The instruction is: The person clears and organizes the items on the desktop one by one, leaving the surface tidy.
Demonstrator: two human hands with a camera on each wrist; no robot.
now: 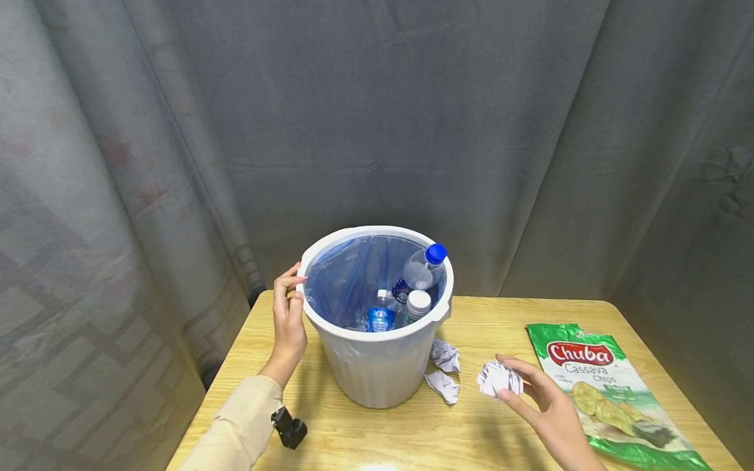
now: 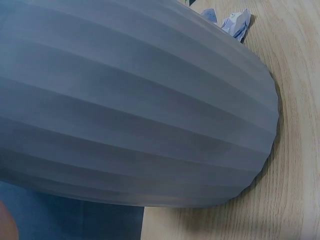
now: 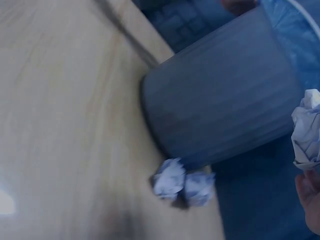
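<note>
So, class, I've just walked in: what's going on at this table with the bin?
A person's left hand grips the rim of a white bin lined with a blue bag; plastic bottles lie inside. The right hand pinches a crumpled paper ball just above the wooden table. Two more paper balls lie at the bin's base, and a green chips bag lies flat on the right.

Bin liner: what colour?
Translucent blue liner inside the white bin; clearest in the head view.
</note>
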